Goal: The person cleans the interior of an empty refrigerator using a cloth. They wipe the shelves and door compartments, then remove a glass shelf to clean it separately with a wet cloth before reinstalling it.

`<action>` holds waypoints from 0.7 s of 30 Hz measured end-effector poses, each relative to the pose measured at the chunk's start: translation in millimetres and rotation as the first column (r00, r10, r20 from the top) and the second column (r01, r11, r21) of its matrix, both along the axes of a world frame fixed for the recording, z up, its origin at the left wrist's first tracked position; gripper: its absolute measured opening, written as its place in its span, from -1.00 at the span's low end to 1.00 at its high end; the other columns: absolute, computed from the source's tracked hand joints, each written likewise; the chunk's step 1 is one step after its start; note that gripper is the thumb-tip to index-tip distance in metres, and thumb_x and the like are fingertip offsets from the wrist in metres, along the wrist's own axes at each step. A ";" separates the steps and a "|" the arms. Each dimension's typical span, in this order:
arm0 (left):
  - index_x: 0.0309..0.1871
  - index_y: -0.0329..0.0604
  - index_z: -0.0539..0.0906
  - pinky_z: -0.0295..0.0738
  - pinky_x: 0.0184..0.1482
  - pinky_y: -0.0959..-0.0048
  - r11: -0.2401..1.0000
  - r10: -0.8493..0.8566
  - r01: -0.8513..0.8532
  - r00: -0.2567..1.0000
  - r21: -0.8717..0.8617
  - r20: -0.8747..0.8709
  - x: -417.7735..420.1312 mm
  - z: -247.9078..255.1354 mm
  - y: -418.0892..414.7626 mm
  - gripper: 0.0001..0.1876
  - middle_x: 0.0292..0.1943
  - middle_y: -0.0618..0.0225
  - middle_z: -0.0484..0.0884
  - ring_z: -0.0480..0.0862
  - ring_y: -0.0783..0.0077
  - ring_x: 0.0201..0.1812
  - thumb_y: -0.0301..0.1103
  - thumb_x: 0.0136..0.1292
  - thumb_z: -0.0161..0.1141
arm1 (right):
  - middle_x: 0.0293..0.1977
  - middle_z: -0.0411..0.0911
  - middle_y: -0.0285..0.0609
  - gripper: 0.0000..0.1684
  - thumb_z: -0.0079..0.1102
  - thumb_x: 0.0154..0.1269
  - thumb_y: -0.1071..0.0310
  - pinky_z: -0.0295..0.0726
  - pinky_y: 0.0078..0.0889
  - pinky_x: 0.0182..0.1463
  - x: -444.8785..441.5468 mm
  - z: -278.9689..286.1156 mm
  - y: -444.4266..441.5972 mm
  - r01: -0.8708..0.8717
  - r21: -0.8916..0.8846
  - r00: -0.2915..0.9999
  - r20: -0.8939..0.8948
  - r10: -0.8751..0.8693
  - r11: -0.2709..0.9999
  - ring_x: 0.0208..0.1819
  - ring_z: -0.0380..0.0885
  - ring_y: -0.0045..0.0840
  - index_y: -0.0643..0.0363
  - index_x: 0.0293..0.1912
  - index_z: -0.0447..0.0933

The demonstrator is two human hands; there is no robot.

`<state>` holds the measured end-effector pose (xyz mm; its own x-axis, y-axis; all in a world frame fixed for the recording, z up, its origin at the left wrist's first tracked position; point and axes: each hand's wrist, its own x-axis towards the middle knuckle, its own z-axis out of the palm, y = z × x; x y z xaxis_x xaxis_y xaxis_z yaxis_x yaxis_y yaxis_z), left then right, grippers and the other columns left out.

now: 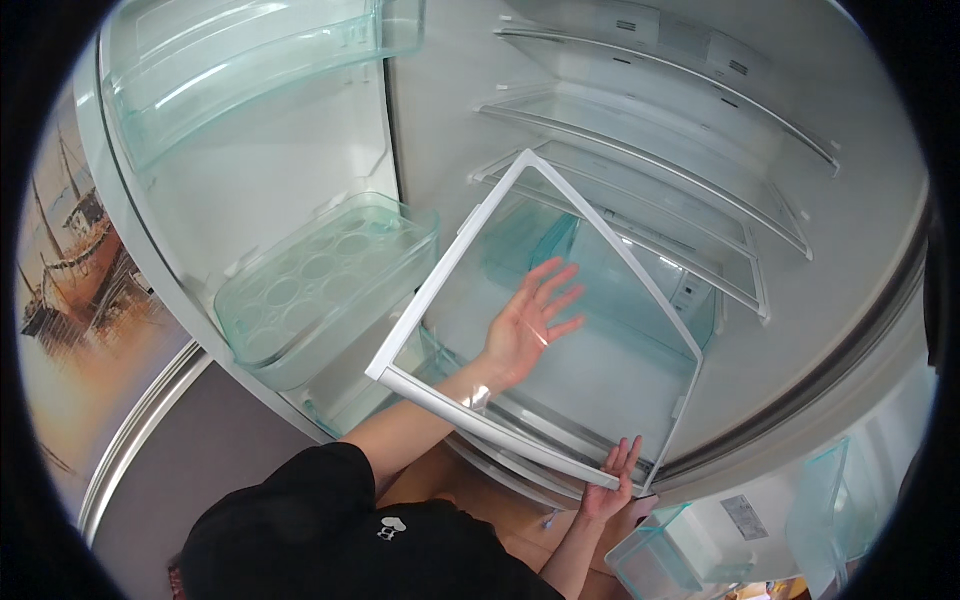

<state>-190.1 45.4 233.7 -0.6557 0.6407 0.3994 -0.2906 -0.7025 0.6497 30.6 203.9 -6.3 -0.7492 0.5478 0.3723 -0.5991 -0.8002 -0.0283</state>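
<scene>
A glass refrigerator shelf (600, 300) with a white plastic frame is tilted in front of the fridge opening. My left hand (532, 322) is beneath the pane, seen through it, palm up with the fingers spread; it bears the shelf from below. Over my left forearm runs the shelf's thick front rim (495, 439). My right hand (611, 484) grips that rim near its right corner, fingers pointing up. Glare on the pane partly covers my left wrist.
Wire-thin rims edge the fridge's upper shelves (645, 154). Behind the pane sits a teal clear bin (600, 262). The left door carries an egg tray (322, 274) and a clear door bin (262, 67). Another door bin (660, 551) juts out at lower right. A ship painting (82, 247) is at far left.
</scene>
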 end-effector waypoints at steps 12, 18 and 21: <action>0.58 -0.04 0.01 0.02 0.41 -0.42 0.974 -0.189 0.205 0.970 0.099 -0.153 2.9 13.2 -144.1 -0.07 0.56 -0.16 -0.11 -0.02 -0.29 0.53 0.16 0.27 0.15 | 0.45 0.20 0.01 -0.03 -0.06 0.30 0.61 0.51 0.08 0.32 31.1 -29.3 -19.2 -0.010 -0.075 0.993 0.114 0.019 0.997 0.43 0.28 -0.17 -0.21 0.57 -0.17; 0.59 -0.05 -0.05 0.31 0.29 -0.36 0.977 -0.167 0.140 0.972 -0.163 -0.165 13.7 26.1 -166.4 -0.11 0.54 -0.15 -0.06 0.03 -0.32 0.51 -0.26 0.25 0.17 | 0.41 0.24 0.05 0.01 0.02 0.28 0.62 0.38 -0.05 0.44 46.9 -34.2 -33.5 0.000 -0.077 0.986 0.167 0.013 0.997 0.43 0.28 -0.22 -0.16 0.57 -0.19; 0.58 -0.05 -0.07 0.43 0.23 -0.31 0.966 -0.126 0.096 0.986 -0.241 -0.111 26.2 27.4 -171.4 -0.11 0.53 -0.11 -0.01 0.12 -0.32 0.49 -0.40 0.22 0.13 | 0.35 0.31 0.17 0.04 0.07 0.22 0.65 0.36 -0.22 0.48 53.5 -43.3 -34.7 0.029 -0.038 0.977 0.210 -0.020 0.999 0.43 0.28 -0.25 0.00 0.56 -0.18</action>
<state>-163.8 -126.0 261.0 -0.5300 0.7918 0.3036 -0.2643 -0.4945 0.8280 84.1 169.2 -49.6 -0.7945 0.5784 0.1850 -0.6026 -0.7885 -0.1230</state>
